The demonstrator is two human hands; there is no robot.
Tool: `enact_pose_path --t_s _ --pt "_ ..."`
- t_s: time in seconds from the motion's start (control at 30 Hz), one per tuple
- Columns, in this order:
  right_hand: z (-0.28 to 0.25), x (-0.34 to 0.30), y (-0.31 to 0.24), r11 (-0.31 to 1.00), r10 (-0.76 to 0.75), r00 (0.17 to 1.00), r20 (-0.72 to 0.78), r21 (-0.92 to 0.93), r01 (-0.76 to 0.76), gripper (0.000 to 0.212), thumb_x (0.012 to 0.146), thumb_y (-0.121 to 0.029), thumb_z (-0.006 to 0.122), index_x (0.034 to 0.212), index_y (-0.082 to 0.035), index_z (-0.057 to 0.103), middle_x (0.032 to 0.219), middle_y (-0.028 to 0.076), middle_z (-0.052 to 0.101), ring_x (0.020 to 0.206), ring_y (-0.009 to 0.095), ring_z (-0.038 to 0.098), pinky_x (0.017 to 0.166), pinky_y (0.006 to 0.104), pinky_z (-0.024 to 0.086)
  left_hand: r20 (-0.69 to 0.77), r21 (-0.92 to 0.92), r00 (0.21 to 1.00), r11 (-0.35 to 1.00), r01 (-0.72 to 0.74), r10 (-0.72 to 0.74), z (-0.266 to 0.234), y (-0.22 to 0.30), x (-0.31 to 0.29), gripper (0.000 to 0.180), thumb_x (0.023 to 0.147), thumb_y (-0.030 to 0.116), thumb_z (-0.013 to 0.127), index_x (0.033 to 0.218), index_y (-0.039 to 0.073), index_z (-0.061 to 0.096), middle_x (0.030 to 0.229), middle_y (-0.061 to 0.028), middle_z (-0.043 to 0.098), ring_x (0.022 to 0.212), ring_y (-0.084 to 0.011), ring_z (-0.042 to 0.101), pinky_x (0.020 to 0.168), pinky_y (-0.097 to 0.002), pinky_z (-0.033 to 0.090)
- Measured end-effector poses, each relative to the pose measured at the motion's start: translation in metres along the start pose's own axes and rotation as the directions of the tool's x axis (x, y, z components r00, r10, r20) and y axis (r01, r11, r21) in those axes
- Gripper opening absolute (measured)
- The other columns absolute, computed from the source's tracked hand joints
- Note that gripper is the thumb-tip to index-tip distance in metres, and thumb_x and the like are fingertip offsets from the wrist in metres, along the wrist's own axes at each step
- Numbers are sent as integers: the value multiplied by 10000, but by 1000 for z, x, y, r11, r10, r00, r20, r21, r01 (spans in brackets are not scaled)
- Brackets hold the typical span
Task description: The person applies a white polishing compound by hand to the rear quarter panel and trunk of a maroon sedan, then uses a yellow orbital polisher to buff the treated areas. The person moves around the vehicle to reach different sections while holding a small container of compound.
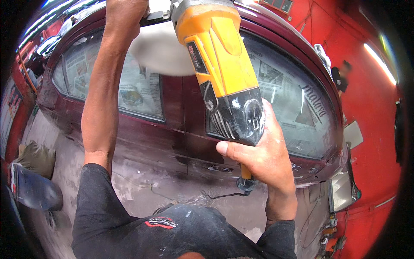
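A yellow and black power polisher point(220, 56) is held up against the side of a maroon car point(181, 103), at the upper door area. My right hand point(271, 151) wraps round the black rear end of the polisher, thumb across its near side. At the top edge my left hand point(123, 17) is closed by the side handle near the tool's head; its fingers are partly cut off by the frame. The pale round pad point(161, 49) looks blurred and lies over the car's window frame. A dark cord point(228, 195) trails from the tool's lower end.
Newspaper point(133, 93) covers the car's windows. At the left on the floor stand a blue container point(36, 187) and a stuffed sack point(36, 159). A red wall point(375, 129) runs along the right, where another person point(341, 80) stands beyond the car. Assorted items lie at lower right.
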State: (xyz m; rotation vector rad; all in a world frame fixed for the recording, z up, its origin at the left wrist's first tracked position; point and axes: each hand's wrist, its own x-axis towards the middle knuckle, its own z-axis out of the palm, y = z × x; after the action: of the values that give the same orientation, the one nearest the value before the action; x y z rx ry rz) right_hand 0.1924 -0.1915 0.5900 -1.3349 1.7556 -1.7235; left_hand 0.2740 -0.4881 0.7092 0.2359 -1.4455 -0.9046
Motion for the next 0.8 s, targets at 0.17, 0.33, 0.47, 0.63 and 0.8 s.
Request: enact_pose_path --t_s 0.17,0.33,0.47,0.63,0.8 --pt "12 31 10 993 -113 994 12 -31 113 812 671 -83 877 1356 13 451 1202 85 608 1111 170 569 1004 333 445 24 3 987 987 -159 159 -23 -22 25 140 847 170 764 846 46 697 581 60 453 466 -44 393 458 -235 296" --pt "46 84 20 966 -192 975 116 -155 208 932 701 -175 822 1421 84 289 1110 269 660 1023 344 680 942 404 517 -74 -40 995 997 -63 60 -87 -52 59 159 845 157 769 788 79 643 582 63 464 457 -45 387 461 -239 310" --pt "72 110 6 974 -178 966 187 -105 200 907 674 -177 839 1408 63 364 1189 229 616 1117 299 610 1000 383 467 -111 -30 990 996 -89 85 -137 -52 87 126 854 126 762 819 71 654 577 75 456 450 -40 374 450 -240 300" --pt "70 97 -1 965 -229 964 133 -99 242 861 695 -178 798 1374 77 333 1080 242 657 1021 324 666 934 391 516 -142 46 984 994 -99 104 -117 -33 98 99 820 140 751 830 60 694 580 43 514 487 -79 465 469 -257 374" --pt "25 61 15 991 -133 991 -7 16 133 781 667 -107 871 1314 28 456 1147 92 619 1059 177 589 967 330 472 -21 3 995 995 -96 96 -10 -8 47 201 816 131 666 626 98 608 486 32 468 374 -79 377 374 -286 254"
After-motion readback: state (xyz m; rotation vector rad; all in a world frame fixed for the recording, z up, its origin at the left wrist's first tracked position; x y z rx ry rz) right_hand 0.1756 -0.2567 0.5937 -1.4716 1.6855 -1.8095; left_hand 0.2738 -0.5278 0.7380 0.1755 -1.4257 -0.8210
